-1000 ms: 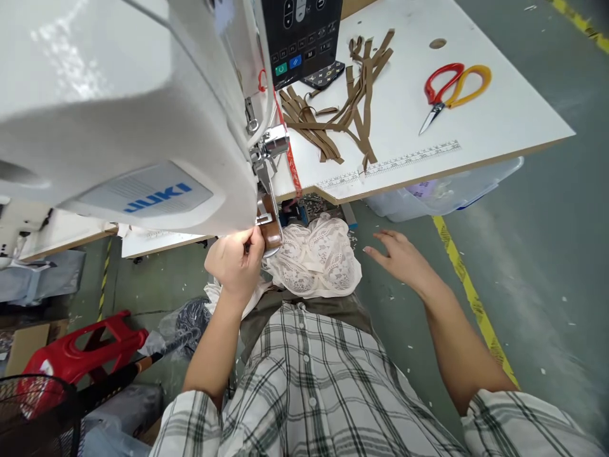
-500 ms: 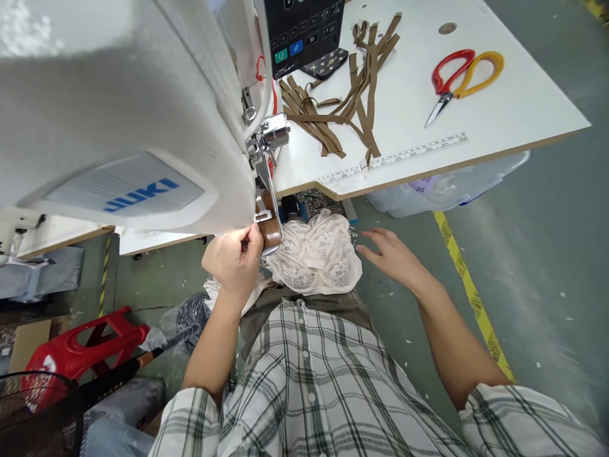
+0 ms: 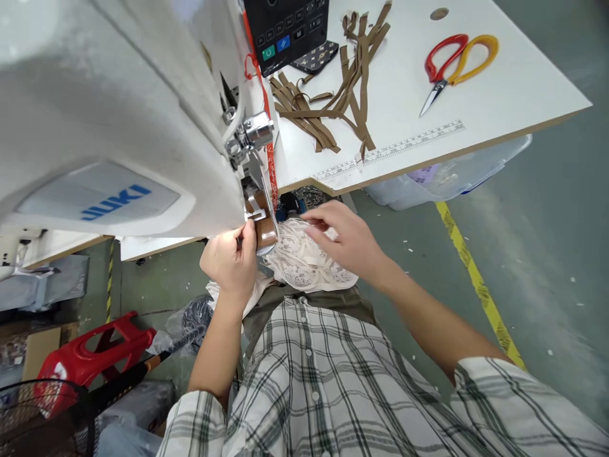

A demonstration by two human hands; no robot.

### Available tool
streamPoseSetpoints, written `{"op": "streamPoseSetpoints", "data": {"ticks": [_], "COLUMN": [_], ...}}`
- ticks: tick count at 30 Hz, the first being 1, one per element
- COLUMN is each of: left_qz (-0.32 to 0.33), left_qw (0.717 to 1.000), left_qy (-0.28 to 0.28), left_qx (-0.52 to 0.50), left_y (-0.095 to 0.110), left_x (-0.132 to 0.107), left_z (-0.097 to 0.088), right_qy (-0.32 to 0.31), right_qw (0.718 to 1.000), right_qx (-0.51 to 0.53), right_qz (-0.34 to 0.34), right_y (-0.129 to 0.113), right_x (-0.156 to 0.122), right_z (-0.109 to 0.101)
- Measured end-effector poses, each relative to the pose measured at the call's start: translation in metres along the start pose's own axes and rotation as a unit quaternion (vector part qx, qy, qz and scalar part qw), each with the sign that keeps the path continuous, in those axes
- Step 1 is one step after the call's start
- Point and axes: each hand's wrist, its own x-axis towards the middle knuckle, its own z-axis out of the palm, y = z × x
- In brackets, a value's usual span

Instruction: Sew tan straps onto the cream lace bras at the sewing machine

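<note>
My left hand (image 3: 231,260) is closed in a pinch beside the brown presser area (image 3: 265,233) of the white sewing machine (image 3: 190,114). What its fingertips hold is hidden under the machine head. A cream lace bra (image 3: 304,257) lies on my lap, just right of the machine's end. Over the bra's upper right part is my right hand (image 3: 352,244), its thumb and forefinger apart and pointing toward the machine. I see nothing between those fingers. Some white fabric (image 3: 257,295) shows below my left hand.
On the white table (image 3: 404,76) lie brown elastic strips (image 3: 352,82), red-and-yellow-handled scissors (image 3: 457,63) and a printed ruler strip (image 3: 394,149). A black control panel (image 3: 290,32) stands behind. A clear plastic bin (image 3: 447,181) sits under the table edge; a red stool (image 3: 95,349) is at lower left.
My right hand has moved left, from beside the bra to over it. My left hand keeps its pinch at the machine. The view has shifted slightly.
</note>
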Motion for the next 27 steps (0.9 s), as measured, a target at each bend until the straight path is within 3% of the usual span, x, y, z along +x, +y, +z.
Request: {"op": "streamPoseSetpoints", "data": {"ticks": [3, 6, 11, 17, 23, 25, 27], "left_qz": [0.0, -0.004, 0.002, 0.082, 0.181, 0.221, 0.245], "left_qw": [1.0, 1.0, 0.999, 0.99, 0.983, 0.972, 0.96], "left_qy": [-0.01, -0.002, -0.044, -0.104, -0.001, 0.007, 0.009], "left_qx": [0.0, 0.003, 0.018, 0.056, -0.021, -0.074, -0.135], "left_y": [0.0, -0.002, -0.006, -0.005, -0.008, -0.013, -0.02], "left_x": [0.001, 0.002, 0.005, 0.009, -0.001, -0.012, -0.029], "left_z": [-0.001, -0.002, -0.01, -0.026, -0.038, -0.043, -0.047], "right_qy": [0.001, -0.012, -0.008, -0.03, 0.039, 0.061, 0.079], "right_qw": [0.989, 0.981, 0.984, 0.988, 0.983, 0.987, 0.993], "right_qx": [-0.006, -0.028, -0.021, -0.069, -0.118, -0.086, -0.047], "right_qz": [-0.145, -0.191, -0.176, -0.136, -0.137, -0.122, -0.081], "right_y": [-0.042, -0.057, -0.059, -0.074, -0.074, -0.057, -0.025], "right_x": [0.032, 0.051, 0.059, 0.063, 0.054, 0.045, 0.032], "right_z": [0.011, 0.021, 0.023, 0.018, 0.015, 0.01, 0.004]}}
